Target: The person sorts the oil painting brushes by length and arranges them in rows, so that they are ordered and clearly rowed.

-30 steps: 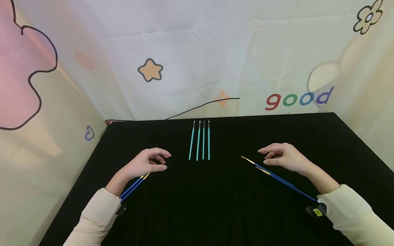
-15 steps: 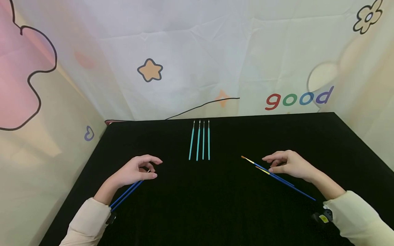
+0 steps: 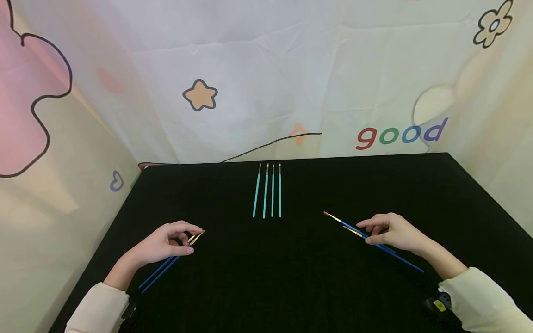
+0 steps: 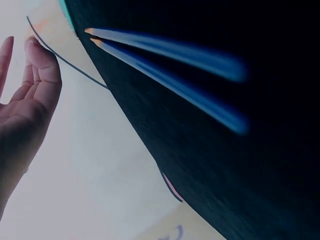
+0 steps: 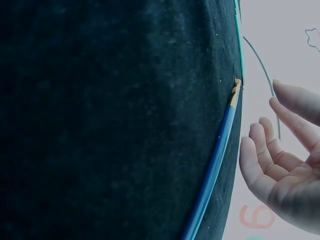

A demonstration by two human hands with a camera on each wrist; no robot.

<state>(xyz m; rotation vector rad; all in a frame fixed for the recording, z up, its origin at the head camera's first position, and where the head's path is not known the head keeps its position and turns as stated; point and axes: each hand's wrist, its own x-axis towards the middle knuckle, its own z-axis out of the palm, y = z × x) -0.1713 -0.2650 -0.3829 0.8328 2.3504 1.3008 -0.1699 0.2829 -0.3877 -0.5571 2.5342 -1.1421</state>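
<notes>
The word "good" [image 3: 403, 134], in red, green, blue and purple letters, is printed on the pale cloth backdrop [image 3: 250, 69] behind a black table [image 3: 266, 273], where four turquoise brushes [image 3: 265, 194] lie side by side near the far edge. The left hand [image 3: 162, 243], thumb and fingers apart and gripping nothing, is over two blue brushes [image 4: 185, 54] lying slanted on the table's left side. The right hand [image 3: 395, 231], equally loose and spread, is by two more blue-handled brushes [image 3: 408, 262] lying on the right.
</notes>
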